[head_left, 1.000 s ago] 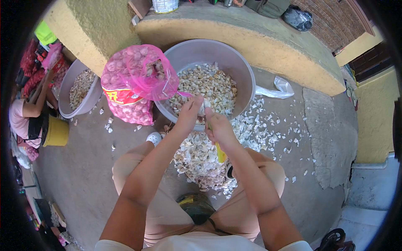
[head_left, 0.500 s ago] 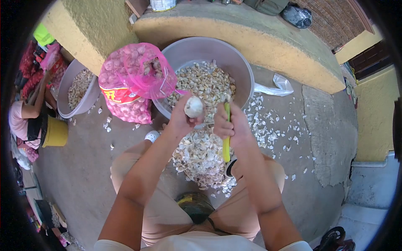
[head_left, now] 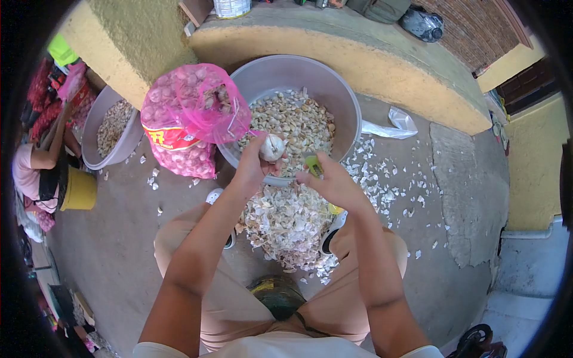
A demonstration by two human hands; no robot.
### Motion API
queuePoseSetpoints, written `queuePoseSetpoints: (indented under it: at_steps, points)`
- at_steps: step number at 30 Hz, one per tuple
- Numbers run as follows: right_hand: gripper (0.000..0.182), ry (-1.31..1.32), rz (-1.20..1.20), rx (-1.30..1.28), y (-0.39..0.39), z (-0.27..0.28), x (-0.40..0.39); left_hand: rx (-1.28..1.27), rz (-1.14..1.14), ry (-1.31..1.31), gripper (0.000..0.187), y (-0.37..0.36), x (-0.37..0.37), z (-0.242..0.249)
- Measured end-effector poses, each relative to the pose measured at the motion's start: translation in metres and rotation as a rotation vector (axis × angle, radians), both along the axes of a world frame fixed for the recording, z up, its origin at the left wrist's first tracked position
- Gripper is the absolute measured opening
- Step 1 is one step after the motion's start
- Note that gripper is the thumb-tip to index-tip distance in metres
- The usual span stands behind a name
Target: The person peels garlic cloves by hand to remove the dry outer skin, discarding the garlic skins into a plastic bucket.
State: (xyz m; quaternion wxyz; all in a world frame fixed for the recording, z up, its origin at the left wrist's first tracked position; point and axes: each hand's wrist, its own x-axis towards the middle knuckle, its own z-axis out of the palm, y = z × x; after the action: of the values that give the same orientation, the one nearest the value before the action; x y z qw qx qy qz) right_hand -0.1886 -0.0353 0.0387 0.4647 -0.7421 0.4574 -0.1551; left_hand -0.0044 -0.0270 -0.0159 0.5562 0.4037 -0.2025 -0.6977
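Note:
A whole white garlic bulb sits in the fingers of my left hand, over the near rim of the big tub. Close by on the right, my right hand is closed around a knife with a yellow-green handle; its blade is hard to make out. Loose garlic cloves cover the bottom of the grey-purple tub. Beneath my hands, a heap of papery garlic skins lies on the ground between my feet.
Left of the tub stands a pink mesh sack of garlic bulbs. Further left, another person sits near a second tub of cloves and a yellow bucket. A low concrete ledge curves behind. Skins and a white plastic bag lie right.
The knife has tipped from upright to pointing more away, and my right hand has turned and lowered slightly. My left hand has shifted a little left with the garlic bulb, which is turned.

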Motion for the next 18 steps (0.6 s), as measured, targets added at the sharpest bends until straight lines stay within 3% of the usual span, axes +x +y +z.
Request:
queuePoseSetpoints:
  at_steps: [5, 8, 18]
  points:
    - [0.038, -0.164, -0.026, -0.012, 0.008, -0.002, 0.019, -0.068, 0.0, -0.037, 0.037, 0.005, -0.011, 0.008]
    - [0.038, -0.03, -0.103, -0.015, 0.007, -0.01, 0.025, -0.07, -0.014, -0.038, 0.036, 0.005, -0.012, 0.005]
    - [0.034, -0.046, -0.183, -0.082, 0.006, -0.014, 0.035, 0.021, 0.01, 0.149, 0.035, 0.017, -0.022, 0.013]
